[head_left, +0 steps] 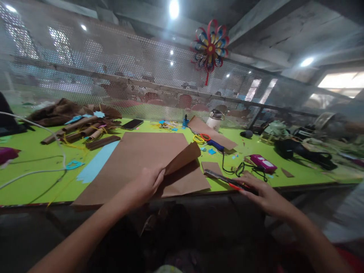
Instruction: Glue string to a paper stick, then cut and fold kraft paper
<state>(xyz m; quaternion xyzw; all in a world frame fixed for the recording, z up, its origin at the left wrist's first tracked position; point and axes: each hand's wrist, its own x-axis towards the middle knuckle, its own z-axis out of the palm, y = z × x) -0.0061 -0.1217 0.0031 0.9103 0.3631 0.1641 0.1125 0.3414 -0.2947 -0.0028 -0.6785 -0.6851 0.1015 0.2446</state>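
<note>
A large sheet of brown paper (142, 151) lies on the green table (301, 172), its lower edge at the table's front. My left hand (150, 182) pinches a curled-up flap of brown paper (183, 159) above the sheet. To the right, my right hand (257, 189) grips a pair of scissors (224, 180) with red and black handles, blades pointing left. The blades are apart from the curled flap, just over a small brown paper piece (213, 170). Whether the flap is joined to the large sheet I cannot tell.
Rolled brown paper tubes (81, 125) and light blue paper (98, 161) lie left. Behind are a phone (132, 124), yellow- and red-handled scissors (201, 138), a blue-handled tool (215, 145) with a black cord and a white bottle (214, 120). A purple box (263, 163) sits right.
</note>
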